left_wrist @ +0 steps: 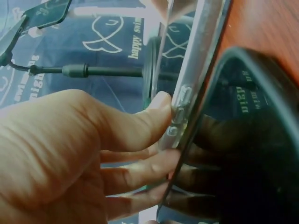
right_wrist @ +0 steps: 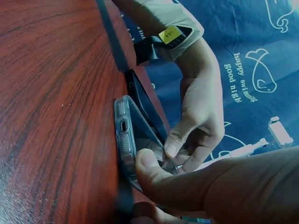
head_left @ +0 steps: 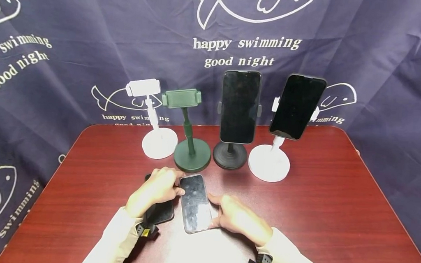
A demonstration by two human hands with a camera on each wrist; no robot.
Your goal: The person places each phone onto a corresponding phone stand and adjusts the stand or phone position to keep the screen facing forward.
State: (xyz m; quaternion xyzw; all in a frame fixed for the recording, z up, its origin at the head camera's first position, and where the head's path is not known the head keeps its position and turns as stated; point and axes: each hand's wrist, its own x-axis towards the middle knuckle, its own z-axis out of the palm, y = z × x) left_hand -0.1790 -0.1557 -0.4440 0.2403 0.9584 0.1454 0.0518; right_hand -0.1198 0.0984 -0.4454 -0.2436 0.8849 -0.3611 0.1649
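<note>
A phone in a clear case (head_left: 194, 204) lies at a slant near the middle of the table, screen up. My left hand (head_left: 157, 188) pinches its upper left edge; in the left wrist view the thumb sits beside the side buttons on the case (left_wrist: 180, 109). From the other side my right hand (head_left: 241, 217) grips the lower right edge, its thumb on the rim near the charging port in the right wrist view. Under and beside my left hand lies a second dark phone (head_left: 162, 213), partly hidden by that hand.
Behind the hands stand a white phone stand (head_left: 159, 144) and a green phone stand (head_left: 192, 155), both with bare holders. A black stand (head_left: 229, 157) and another white stand (head_left: 269, 164) carry upright phones (head_left: 240, 107). A printed blue cloth (head_left: 166, 29) hangs behind the red-brown table (head_left: 338, 207).
</note>
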